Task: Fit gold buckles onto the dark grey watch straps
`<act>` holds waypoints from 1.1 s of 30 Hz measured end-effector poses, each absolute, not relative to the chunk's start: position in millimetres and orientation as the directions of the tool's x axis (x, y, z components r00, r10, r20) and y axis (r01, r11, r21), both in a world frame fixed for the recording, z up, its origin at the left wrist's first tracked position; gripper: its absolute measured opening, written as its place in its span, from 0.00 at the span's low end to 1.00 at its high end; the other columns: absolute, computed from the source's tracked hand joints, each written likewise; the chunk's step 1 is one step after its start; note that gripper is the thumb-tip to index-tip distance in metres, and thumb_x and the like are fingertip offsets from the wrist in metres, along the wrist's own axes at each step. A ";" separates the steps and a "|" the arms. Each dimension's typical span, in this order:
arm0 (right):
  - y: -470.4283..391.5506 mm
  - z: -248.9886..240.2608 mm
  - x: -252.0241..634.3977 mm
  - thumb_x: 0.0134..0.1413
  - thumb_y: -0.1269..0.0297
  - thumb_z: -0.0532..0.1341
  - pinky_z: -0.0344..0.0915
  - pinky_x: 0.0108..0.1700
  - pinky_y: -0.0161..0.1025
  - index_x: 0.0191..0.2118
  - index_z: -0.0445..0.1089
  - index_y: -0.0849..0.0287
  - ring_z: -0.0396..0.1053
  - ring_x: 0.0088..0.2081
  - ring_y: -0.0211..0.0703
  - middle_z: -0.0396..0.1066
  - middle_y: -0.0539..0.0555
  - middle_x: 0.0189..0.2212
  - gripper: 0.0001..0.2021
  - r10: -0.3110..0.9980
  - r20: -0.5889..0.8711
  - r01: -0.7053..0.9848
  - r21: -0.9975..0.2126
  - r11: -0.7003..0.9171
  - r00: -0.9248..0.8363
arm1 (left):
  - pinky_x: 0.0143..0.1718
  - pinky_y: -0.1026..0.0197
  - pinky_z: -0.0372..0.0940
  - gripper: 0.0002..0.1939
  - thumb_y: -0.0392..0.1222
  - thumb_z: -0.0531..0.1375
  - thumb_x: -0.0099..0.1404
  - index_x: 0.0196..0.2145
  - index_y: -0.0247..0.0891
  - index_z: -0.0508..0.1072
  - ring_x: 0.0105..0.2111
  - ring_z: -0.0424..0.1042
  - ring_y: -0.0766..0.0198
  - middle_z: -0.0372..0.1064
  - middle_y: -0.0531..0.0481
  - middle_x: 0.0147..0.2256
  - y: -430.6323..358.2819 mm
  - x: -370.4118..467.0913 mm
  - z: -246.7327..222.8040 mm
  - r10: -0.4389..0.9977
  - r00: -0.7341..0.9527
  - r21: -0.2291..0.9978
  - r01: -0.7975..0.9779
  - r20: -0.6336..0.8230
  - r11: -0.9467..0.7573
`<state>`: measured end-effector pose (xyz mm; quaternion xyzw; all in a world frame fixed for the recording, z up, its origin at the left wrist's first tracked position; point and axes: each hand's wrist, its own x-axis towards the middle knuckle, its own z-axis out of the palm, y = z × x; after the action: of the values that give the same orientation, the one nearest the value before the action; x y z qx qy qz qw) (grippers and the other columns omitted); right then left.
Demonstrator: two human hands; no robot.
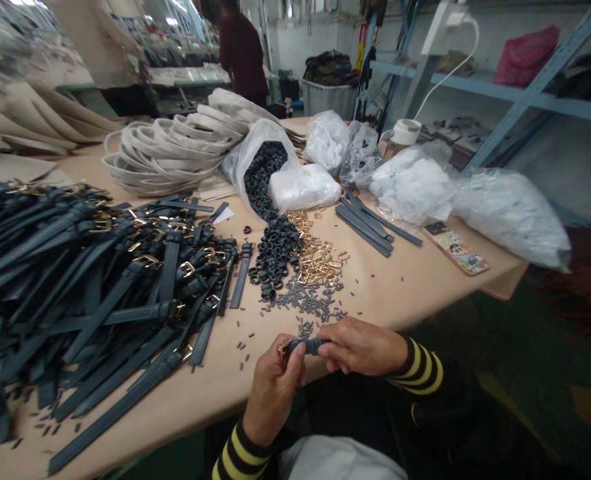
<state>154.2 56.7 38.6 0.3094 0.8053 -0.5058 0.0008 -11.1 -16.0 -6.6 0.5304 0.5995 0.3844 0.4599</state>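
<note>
Between my two hands, at the table's front edge, is a short dark strap [313, 346] with a gold buckle [284, 349] at its left end. My left hand [276, 380] grips the buckle end, thumb on top. My right hand [358, 347] has its fingers closed around the strap's right part. Just beyond my hands lie scattered small dark pegs [310, 300]. Behind those are a heap of gold buckles [320, 261] and a heap of dark strap loops [278, 250]. To the left, a large pile of dark buckled straps [100, 293] covers the table.
An open bag of loops [265, 170] lies at the back, beside coiled beige strips [175, 150]. Flat dark strips [368, 223], a phone [456, 248] and stuffed plastic bags [510, 213] are on the right. Two people stand in the background near a grey bin [329, 99].
</note>
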 end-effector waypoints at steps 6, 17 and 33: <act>55.4 30.7 155.4 0.54 0.73 0.50 0.54 0.26 0.26 0.22 0.61 0.62 0.58 0.20 0.29 0.62 0.46 0.17 0.11 0.539 -0.200 0.430 -0.836 0.342 -0.818 | 0.22 0.68 0.55 0.11 0.46 0.50 0.63 0.26 0.37 0.61 0.18 0.57 0.71 0.57 0.59 0.17 -13.6 -15.1 -9.5 0.988 0.036 0.934 0.331 -0.151 0.131; 56.1 28.1 149.0 0.56 0.67 0.51 0.53 0.25 0.28 0.21 0.60 0.61 0.57 0.18 0.30 0.59 0.45 0.15 0.14 0.517 -0.250 0.437 -0.855 0.278 -0.818 | 0.24 0.66 0.56 0.12 0.45 0.47 0.64 0.27 0.37 0.61 0.17 0.59 0.70 0.57 0.58 0.16 -14.3 -21.8 -7.2 0.960 0.240 0.956 0.286 -0.143 0.071; 51.5 -3.3 85.1 0.60 0.52 0.43 0.58 0.22 0.31 0.29 0.61 0.60 0.59 0.18 0.33 0.62 0.48 0.18 0.19 0.798 -0.172 0.222 -0.974 -0.048 -0.578 | 0.33 0.63 0.64 0.14 0.50 0.55 0.59 0.32 0.35 0.69 0.31 0.68 0.63 0.69 0.49 0.29 23.8 -42.0 11.8 0.975 -0.185 0.990 0.048 -0.125 0.136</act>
<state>85.1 51.5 -3.3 0.3935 0.6480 -0.6076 -0.2366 -42.0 23.8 11.8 0.4331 0.5901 0.4945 0.4687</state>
